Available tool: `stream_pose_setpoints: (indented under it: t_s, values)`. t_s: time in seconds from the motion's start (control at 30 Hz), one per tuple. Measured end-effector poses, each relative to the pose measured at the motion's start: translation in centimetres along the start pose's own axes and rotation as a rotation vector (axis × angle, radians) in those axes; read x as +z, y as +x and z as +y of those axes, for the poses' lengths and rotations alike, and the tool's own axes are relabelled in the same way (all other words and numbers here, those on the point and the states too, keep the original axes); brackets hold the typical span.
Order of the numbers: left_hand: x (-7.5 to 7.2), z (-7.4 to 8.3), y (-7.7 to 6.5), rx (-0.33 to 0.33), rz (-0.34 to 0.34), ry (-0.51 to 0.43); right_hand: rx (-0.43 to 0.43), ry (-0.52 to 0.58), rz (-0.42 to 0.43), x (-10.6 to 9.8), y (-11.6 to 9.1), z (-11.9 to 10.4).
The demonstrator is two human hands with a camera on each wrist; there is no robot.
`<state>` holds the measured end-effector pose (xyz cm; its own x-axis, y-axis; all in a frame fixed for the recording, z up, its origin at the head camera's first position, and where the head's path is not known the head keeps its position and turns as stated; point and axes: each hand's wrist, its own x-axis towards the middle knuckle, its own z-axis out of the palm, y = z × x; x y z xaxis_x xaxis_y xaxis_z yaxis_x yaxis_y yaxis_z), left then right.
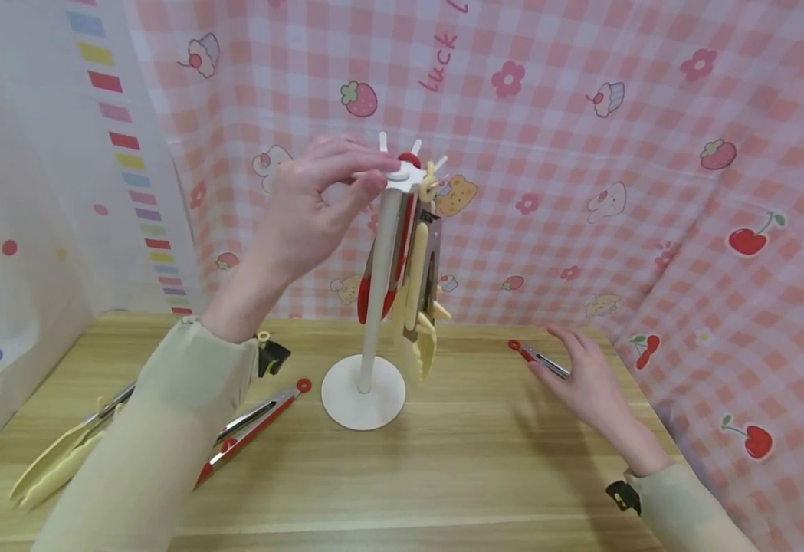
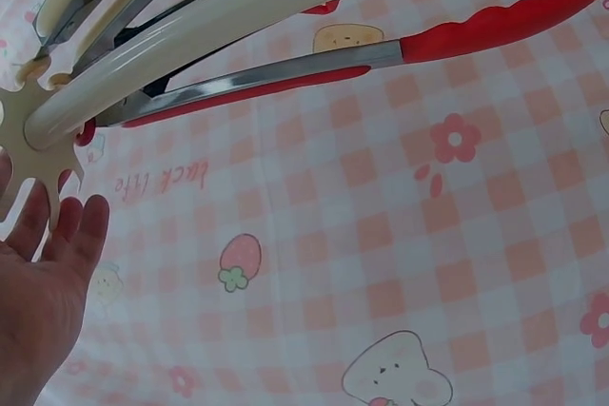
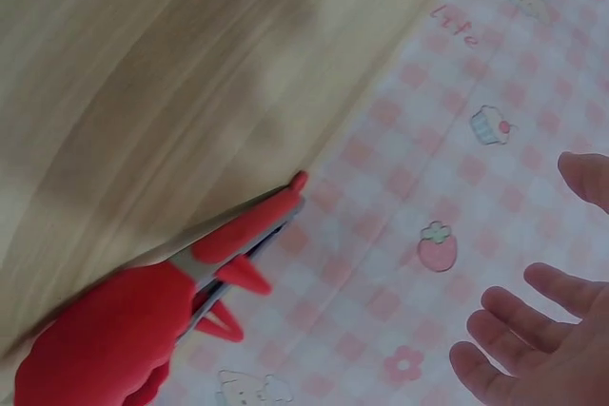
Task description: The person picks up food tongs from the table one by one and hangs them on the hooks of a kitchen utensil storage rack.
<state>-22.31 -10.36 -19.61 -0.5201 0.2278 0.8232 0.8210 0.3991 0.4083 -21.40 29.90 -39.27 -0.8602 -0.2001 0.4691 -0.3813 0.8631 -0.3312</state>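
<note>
My left hand (image 1: 315,199) is at the top of a white hanging rack (image 1: 377,299), thumb and fingers pinching its pronged hub (image 2: 19,125). From the hub hang tongs with red scalloped heads (image 2: 504,30) and cream-handled tongs (image 1: 417,276). My right hand (image 1: 591,391) is over the right side of the table, fingers spread and holding nothing. Just by its fingers lie red-and-steel tongs (image 1: 529,353), partly covered by the hand in the head view. In the right wrist view these tongs (image 3: 114,330) show a large red head, with the hand apart from them.
On the wooden table (image 1: 443,475), another pair of red tongs (image 1: 257,425) lies left of the rack's round base (image 1: 346,414). Cream tongs (image 1: 63,460) lie at the far left, partly behind the left sleeve. A pink checked cloth (image 1: 546,138) hangs behind.
</note>
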Motion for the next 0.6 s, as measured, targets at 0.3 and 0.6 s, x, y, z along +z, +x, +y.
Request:
stream_pose_setpoints:
  t_s: [0.3, 0.6]
  values:
    - [0.2, 0.3, -0.2, -0.018, 0.015, 0.023, 0.082, -0.045, -0.092, -0.3, -0.1, 1.5]
    - [0.3, 0.8, -0.5, -0.008, 0.040, 0.051, 0.123, -0.067, -0.175, -0.3, 0.0, 2.8]
